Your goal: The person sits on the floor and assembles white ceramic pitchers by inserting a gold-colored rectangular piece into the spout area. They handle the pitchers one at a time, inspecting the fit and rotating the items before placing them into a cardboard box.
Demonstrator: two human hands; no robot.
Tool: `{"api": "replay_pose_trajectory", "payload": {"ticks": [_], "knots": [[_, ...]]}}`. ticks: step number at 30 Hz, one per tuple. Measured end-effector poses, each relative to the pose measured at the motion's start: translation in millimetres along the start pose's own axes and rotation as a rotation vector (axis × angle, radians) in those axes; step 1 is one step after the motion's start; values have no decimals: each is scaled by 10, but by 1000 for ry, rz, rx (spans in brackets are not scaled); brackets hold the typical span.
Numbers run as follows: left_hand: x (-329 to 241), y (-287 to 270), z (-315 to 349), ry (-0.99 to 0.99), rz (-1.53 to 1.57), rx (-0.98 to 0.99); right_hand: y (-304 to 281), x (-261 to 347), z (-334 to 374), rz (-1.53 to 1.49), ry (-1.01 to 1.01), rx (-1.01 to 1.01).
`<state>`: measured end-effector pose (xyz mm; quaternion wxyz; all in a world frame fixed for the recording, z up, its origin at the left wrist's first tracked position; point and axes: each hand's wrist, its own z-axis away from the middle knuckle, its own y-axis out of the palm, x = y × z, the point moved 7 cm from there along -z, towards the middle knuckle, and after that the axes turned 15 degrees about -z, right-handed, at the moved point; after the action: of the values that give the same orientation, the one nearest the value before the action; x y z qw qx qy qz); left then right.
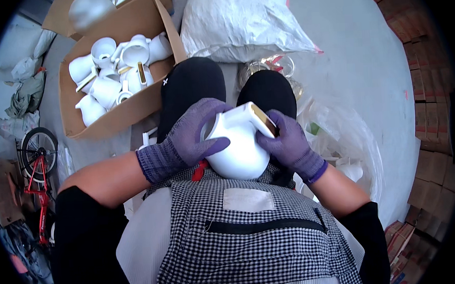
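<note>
Over my lap I hold a white jug (238,154), tilted, with a rounded glossy body and a squared handle (262,118) faced in gold. My left hand (191,131), in a purple knit glove, grips the jug at its open end, thumb across the body. The fingers of my gloved right hand (289,144) close round the gold-faced handle, with the thumb against the body. The jug's underside and some fingertips are hidden.
At the upper left a cardboard box (128,115) holds several white jugs (104,92), some with gold handles. A white woven sack (236,23) lies ahead. Clear plastic bags (350,135) sit at my right. A red bicycle (39,188) stands left; stacked cartons (431,100) line the right.
</note>
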<state>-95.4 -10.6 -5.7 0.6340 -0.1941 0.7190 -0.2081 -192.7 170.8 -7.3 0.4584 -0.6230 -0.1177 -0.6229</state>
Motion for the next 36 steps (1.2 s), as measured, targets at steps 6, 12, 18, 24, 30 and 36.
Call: {"api": "replay_pose_trajectory", "payload": {"ticks": [6, 12, 18, 24, 30, 36], "knots": [[72, 79, -22, -240, -160, -108, 42, -297, -362, -11, -32, -80], [-32, 76, -48, -318, -264, -148, 37, -377, -430, -67, -80, -126], [-76, 283, 205, -236, -394, -231, 51, -303, -332, 124, -286, -171], [64, 175, 170, -77, -229, -134, 2, -189, -348, 148, -18, 133], [-514, 73, 29, 350, -358, 57, -198, 207, 262, 100, 69, 663], [-475, 314, -83, 520, -306, 66, -235, 124, 422, 217, -477, 364]]}}
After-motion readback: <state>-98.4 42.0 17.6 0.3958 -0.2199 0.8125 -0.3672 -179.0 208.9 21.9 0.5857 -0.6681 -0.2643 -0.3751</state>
